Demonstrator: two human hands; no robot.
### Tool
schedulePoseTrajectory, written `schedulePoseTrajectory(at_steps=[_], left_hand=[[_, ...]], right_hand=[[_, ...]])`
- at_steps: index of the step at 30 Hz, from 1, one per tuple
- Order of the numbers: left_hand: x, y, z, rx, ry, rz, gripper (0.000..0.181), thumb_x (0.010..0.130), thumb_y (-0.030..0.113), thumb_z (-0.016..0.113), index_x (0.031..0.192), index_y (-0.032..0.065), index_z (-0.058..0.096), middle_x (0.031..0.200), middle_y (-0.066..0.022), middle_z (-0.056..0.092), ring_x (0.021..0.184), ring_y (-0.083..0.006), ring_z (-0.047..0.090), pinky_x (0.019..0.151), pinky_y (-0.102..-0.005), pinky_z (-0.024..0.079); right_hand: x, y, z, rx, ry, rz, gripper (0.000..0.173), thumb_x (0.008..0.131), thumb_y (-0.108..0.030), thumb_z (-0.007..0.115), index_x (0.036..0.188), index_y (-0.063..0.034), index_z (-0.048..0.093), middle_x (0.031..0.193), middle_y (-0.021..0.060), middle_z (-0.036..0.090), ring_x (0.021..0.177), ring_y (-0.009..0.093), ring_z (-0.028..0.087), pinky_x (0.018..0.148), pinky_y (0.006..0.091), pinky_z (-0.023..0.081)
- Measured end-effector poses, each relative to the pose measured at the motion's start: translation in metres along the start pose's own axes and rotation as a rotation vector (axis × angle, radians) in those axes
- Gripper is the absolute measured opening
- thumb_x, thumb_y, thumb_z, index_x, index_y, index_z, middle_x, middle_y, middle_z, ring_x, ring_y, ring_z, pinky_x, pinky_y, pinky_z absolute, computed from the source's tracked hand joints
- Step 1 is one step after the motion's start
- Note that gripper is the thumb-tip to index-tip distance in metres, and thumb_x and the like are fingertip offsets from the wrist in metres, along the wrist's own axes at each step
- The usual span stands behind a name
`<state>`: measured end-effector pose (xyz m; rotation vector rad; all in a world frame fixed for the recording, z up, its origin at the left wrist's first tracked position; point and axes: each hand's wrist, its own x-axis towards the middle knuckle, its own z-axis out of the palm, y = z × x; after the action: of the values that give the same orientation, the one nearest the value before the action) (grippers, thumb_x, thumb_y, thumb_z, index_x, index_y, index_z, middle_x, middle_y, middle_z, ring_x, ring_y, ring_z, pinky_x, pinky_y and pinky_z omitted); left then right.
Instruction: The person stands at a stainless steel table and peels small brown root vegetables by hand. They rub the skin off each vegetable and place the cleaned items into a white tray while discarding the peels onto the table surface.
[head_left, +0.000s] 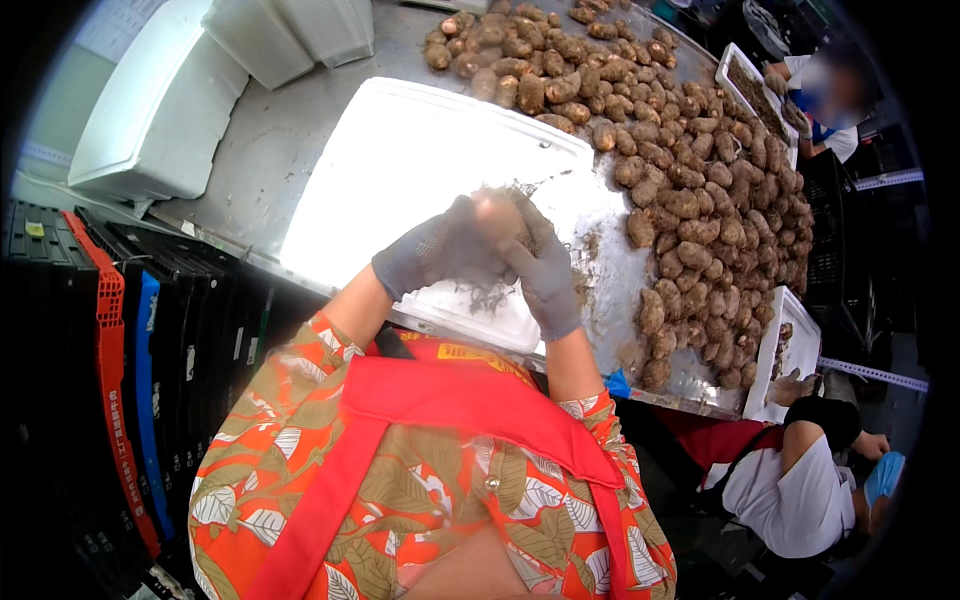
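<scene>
Both my hands wear dark grey gloves and meet over a white foam box lid (390, 172) lying on the metal table. Between them is a brown taro corm (499, 214) with a pinkish end, blurred. My left hand (442, 251) wraps it from the left. On its other side, the fingers of my right hand (546, 274) curl around it, thumb across the front. Loose root fibres and dirt (487, 296) lie on the foam beneath my hands. To the right spreads a large heap of taro corms (697, 202).
White foam boxes (161, 112) and translucent plastic bins (326, 30) stand at the back left. Stacked black crates (45, 300) line the left side. Two people work across the right side, beside foam trays (787, 345). Blue tape (617, 382) marks the table's near edge.
</scene>
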<state>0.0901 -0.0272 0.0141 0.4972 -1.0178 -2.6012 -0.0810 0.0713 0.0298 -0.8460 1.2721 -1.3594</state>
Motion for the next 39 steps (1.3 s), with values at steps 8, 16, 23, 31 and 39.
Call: schedulePoseTrajectory(at_steps=[8, 16, 23, 31, 39], left_hand=[[0.003, 0.0, 0.021, -0.206, 0.05, 0.077, 0.062, 0.097, 0.049, 0.057, 0.141, 0.0056, 0.045, 0.129, -0.0123, 0.057, 0.116, -0.029, 0.06, 0.099, -0.0485, 0.052], [0.009, -0.012, 0.015, -0.342, -0.128, 0.233, 0.056, 0.098, 0.037, 0.063, 0.139, 0.0039, 0.045, 0.13, -0.0153, 0.056, 0.124, -0.0304, 0.057, 0.104, -0.0533, 0.05], [0.006, -0.007, 0.006, -0.501, 0.036, 0.192, 0.057, 0.098, 0.029, 0.062, 0.144, 0.0032, 0.038, 0.139, -0.0199, 0.048, 0.129, -0.041, 0.049, 0.111, -0.0544, 0.044], [0.004, -0.006, 0.019, -0.374, -0.084, 0.252, 0.049, 0.098, 0.027, 0.063, 0.137, 0.0033, 0.046, 0.13, -0.0161, 0.054, 0.123, -0.0308, 0.055, 0.109, -0.0468, 0.047], [0.01, -0.014, 0.009, -0.447, -0.036, 0.337, 0.043, 0.098, 0.021, 0.063, 0.134, 0.0025, 0.048, 0.124, -0.0141, 0.057, 0.119, -0.0287, 0.057, 0.107, -0.0423, 0.049]], right_hand=[[-0.007, -0.001, 0.01, -0.472, 0.272, -0.409, 0.048, 0.083, 0.002, 0.074, 0.128, -0.0041, 0.061, 0.111, 0.0071, 0.064, 0.083, 0.013, 0.065, 0.074, 0.026, 0.055], [0.004, 0.013, 0.009, -0.541, 0.251, -0.65, 0.014, 0.084, -0.002, 0.073, 0.095, 0.0009, 0.065, 0.08, 0.0029, 0.062, 0.07, 0.01, 0.058, 0.064, 0.0237, 0.049], [0.004, 0.008, -0.023, -0.389, 0.224, -0.091, 0.019, 0.091, -0.013, 0.066, 0.102, 0.0025, 0.065, 0.084, 0.0045, 0.067, 0.074, 0.012, 0.062, 0.067, 0.0254, 0.05], [-0.005, -0.015, 0.024, -0.308, 0.224, -0.282, 0.024, 0.086, -0.008, 0.075, 0.108, -0.0018, 0.066, 0.092, 0.0054, 0.067, 0.082, 0.013, 0.064, 0.075, 0.0263, 0.053], [0.015, 0.01, -0.021, -0.524, 0.259, -0.148, 0.014, 0.091, -0.016, 0.07, 0.099, -0.0036, 0.069, 0.086, 0.0059, 0.067, 0.078, 0.013, 0.064, 0.073, 0.0285, 0.053]])
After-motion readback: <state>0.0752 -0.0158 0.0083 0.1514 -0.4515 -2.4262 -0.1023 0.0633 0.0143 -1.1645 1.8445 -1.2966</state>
